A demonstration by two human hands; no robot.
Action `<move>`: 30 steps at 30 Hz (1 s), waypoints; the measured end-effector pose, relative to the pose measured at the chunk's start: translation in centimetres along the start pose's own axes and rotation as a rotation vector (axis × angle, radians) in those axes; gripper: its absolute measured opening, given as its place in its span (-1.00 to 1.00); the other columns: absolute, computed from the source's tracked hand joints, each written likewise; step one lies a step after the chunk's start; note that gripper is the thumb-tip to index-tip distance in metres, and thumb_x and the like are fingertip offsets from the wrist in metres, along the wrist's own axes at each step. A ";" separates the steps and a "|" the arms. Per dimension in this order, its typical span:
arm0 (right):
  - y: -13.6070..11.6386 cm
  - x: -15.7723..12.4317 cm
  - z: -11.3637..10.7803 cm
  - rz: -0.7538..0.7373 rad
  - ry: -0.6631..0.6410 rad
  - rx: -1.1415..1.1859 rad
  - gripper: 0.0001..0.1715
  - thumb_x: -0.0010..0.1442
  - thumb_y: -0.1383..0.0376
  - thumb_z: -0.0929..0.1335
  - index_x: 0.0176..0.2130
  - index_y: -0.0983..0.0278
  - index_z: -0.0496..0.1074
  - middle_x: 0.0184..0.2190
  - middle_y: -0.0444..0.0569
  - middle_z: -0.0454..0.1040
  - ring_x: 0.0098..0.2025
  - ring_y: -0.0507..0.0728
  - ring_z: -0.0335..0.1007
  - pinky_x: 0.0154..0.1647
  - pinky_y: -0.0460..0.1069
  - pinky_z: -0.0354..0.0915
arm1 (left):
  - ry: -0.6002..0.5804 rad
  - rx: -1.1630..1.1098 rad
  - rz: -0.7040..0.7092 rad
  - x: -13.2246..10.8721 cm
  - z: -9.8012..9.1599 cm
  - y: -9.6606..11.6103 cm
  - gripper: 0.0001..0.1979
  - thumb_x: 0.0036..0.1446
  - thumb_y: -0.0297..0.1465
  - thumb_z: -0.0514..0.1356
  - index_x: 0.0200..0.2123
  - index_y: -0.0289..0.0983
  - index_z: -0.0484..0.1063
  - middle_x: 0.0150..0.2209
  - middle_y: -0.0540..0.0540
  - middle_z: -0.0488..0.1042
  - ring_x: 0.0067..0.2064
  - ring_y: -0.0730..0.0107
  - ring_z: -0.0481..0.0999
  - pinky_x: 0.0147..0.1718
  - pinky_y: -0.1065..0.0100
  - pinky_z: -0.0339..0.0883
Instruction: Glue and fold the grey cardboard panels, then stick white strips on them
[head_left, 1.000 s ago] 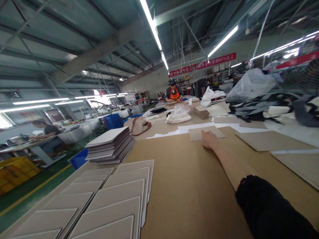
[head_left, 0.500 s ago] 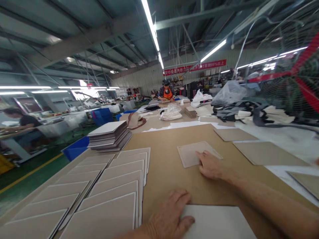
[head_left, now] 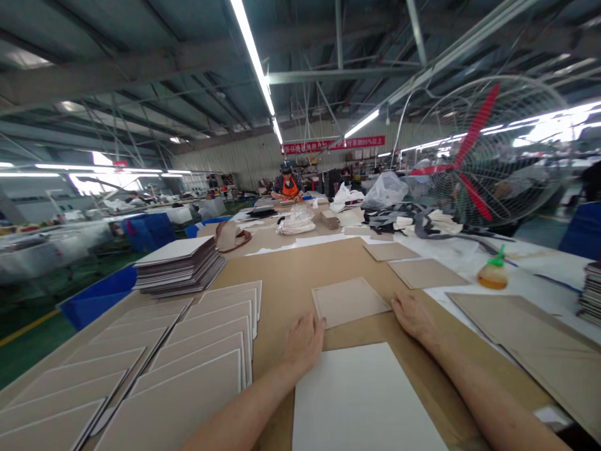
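Observation:
A small beige panel (head_left: 350, 299) with a stitched-looking line near its edge lies on the brown-covered table. My left hand (head_left: 304, 341) is at its near left corner, fingers bent and held close together on the edge. At the right corner, my right hand (head_left: 413, 313) has its fingers curled, with the tips at the panel's edge. Closer to me lies a larger white board (head_left: 361, 398), its far edge just short of the beige panel. My left wrist passes over the white board's left side.
Overlapping beige panels with pale edges (head_left: 188, 388) lie in two rows at left, with a stack of boards (head_left: 178, 266) behind. More beige sheets (head_left: 427, 274) lie at right, near a green-tipped bottle (head_left: 493, 272). Beyond are plastic bags, scraps, a fan (head_left: 469, 163) and a person in an orange apron (head_left: 287, 185).
My left hand has left the white board and gone forward to the beige panel. My right hand has moved from the panel's surface to its right corner. The view has turned right.

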State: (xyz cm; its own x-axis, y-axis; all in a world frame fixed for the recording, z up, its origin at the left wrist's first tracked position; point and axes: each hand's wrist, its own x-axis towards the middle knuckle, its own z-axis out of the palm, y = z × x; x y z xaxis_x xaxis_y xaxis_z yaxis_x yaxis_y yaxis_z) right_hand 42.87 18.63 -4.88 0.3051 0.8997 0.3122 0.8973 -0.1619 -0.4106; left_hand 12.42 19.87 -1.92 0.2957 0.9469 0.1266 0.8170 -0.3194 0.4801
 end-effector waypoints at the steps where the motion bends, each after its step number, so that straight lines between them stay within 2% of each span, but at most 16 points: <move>1: -0.4 -0.4 0.4 -0.024 -0.013 0.004 -0.66 0.35 0.36 0.19 -0.03 0.38 0.47 -0.22 0.13 0.54 -0.11 0.22 0.44 -0.01 0.07 0.26 | 0.004 -0.002 -0.009 0.3 0.1 0.3 -0.66 0.33 -0.22 -0.09 -0.13 -0.24 0.41 -0.11 -0.26 0.54 0.04 0.01 0.44 0.03 0.04 0.23; 6: -1.6 -1.1 1.2 -0.118 -0.073 0.036 -0.69 0.34 0.36 0.20 -0.07 0.35 0.47 -0.11 0.15 0.53 -0.01 0.23 0.40 0.07 0.04 0.18 | 0.018 -0.094 -0.021 0.6 0.7 0.7 -0.77 0.33 -0.30 0.01 -0.14 -0.25 0.43 -0.11 -0.19 0.53 0.05 0.09 0.43 0.07 0.04 0.20; 12: -1.0 -0.8 1.0 -0.062 -0.098 0.146 -0.64 0.33 0.27 0.22 0.02 0.34 0.44 -0.11 0.11 0.54 -0.08 0.20 0.45 -0.06 0.00 0.26 | 0.066 -0.410 -0.116 1.4 0.8 -0.5 -0.79 0.32 -0.29 0.14 -0.11 -0.28 0.46 -0.06 -0.12 0.50 0.02 0.21 0.46 0.09 0.01 0.27; 17: -1.4 -1.1 1.0 -0.081 -0.113 0.220 -0.61 0.31 0.20 0.25 0.02 0.34 0.46 -0.12 0.09 0.55 -0.09 0.19 0.46 -0.07 -0.01 0.27 | 0.131 -0.747 -0.335 3.3 0.8 -1.7 -0.70 0.31 -0.23 0.16 -0.01 -0.30 0.40 -0.08 -0.13 0.49 -0.14 0.29 0.53 -0.15 0.15 0.47; 20: -1.7 -1.3 1.1 -0.078 -0.116 0.236 -0.62 0.30 0.22 0.25 0.00 0.35 0.47 -0.12 0.10 0.55 -0.08 0.20 0.47 -0.06 0.00 0.28 | 0.144 -0.893 -0.441 4.2 0.7 -1.7 -0.71 0.31 -0.24 0.17 -0.02 -0.31 0.40 -0.13 -0.11 0.49 -0.23 0.35 0.53 -0.26 0.24 0.50; 27: -1.4 -1.3 1.5 -0.109 -0.085 0.222 -0.68 0.28 0.27 0.24 -0.10 0.30 0.52 -0.18 0.08 0.57 -0.14 0.21 0.49 -0.09 0.02 0.30 | 0.110 -1.009 -0.508 4.9 0.5 -0.8 -0.76 0.29 -0.26 0.20 -0.11 -0.32 0.43 -0.21 -0.07 0.49 -0.30 0.41 0.52 -0.34 0.31 0.48; 30: -1.2 -1.2 1.1 -0.127 0.000 0.182 -0.64 0.26 0.26 0.24 -0.05 0.35 0.49 -0.10 0.18 0.52 -0.05 0.29 0.42 0.05 0.14 0.25 | 0.103 -0.993 -0.520 5.0 0.6 -0.8 -0.76 0.29 -0.26 0.20 -0.11 -0.32 0.43 -0.22 -0.06 0.49 -0.32 0.42 0.51 -0.36 0.33 0.47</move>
State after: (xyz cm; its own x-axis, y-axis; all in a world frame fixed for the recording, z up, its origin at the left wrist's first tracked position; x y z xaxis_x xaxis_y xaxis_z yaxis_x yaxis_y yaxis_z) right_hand 41.04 18.18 -5.74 0.1936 0.9081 0.3712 0.8561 0.0284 -0.5160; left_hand 13.55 24.84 -2.15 -0.0463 0.9694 -0.2412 0.0596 0.2437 0.9680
